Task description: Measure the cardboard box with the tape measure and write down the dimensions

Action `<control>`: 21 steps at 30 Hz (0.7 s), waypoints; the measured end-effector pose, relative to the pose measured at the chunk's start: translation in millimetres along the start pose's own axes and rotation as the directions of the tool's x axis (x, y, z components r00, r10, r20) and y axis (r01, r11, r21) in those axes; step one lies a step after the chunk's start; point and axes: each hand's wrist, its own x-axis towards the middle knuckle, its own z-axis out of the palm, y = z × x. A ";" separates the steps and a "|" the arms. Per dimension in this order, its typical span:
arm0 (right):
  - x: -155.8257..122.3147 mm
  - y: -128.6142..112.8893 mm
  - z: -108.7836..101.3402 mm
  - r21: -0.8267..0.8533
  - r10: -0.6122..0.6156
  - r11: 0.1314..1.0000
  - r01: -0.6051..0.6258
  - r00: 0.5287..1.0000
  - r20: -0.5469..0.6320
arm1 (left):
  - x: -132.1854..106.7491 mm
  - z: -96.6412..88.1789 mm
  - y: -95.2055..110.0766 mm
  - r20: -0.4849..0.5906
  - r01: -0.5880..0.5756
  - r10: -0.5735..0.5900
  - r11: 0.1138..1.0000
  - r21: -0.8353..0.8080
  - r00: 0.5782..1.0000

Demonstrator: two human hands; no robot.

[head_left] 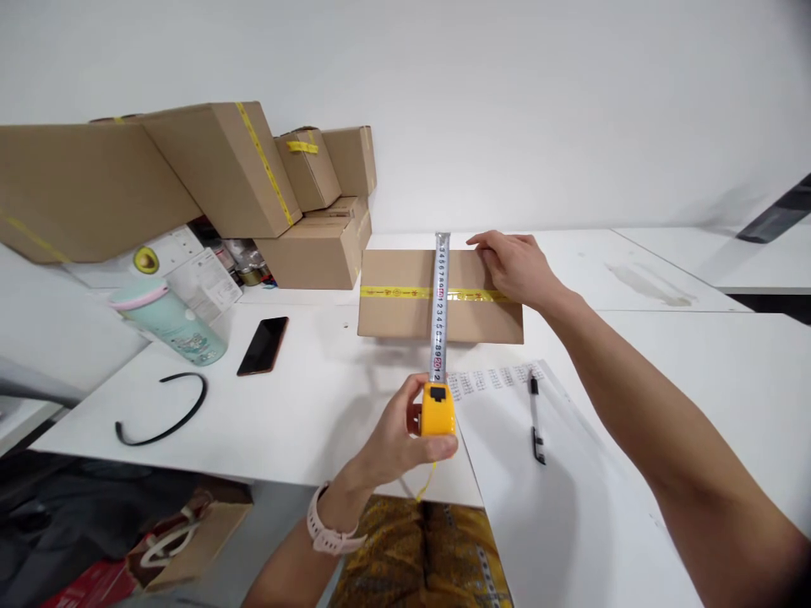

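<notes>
My left hand (405, 435) is closed around a yellow tape measure (438, 410), held above the table's near edge. Its silver blade (439, 312) runs away from me across the top of a cardboard box (399, 317) and reaches past the far edge. Yellow printed tape crosses the box from side to side. My right hand (516, 266) rests at the box's far right corner, fingers bent over the top and the index finger stretched toward the far edge. No object shows in that hand. The box's lower part is mostly hidden.
Several cardboard boxes (221, 169) are stacked at the back left. Before them stand a mint tumbler (174, 325), a phone (263, 346) and a black headband (196, 414). A pen (536, 422) lies on a written paper sheet (507, 481) at right. A white wall (507, 110) rises behind.
</notes>
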 end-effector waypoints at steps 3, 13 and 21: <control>3.5 3.3 3.1 -0.108 -0.066 0.992 0.070 0.997 0.040 | 5.8 7.6 -5.1 0.005 0.026 -0.026 0.997 -0.079 1.000; 5.1 9.4 5.5 -0.201 -0.151 0.964 0.176 0.979 0.135 | 3.8 17.7 -18.6 -0.018 0.048 -0.051 0.992 -0.118 0.999; 4.2 11.1 3.7 -0.180 -0.145 0.969 0.170 0.979 0.146 | 16.4 10.6 -44.9 0.013 -0.037 0.037 0.999 -0.023 0.999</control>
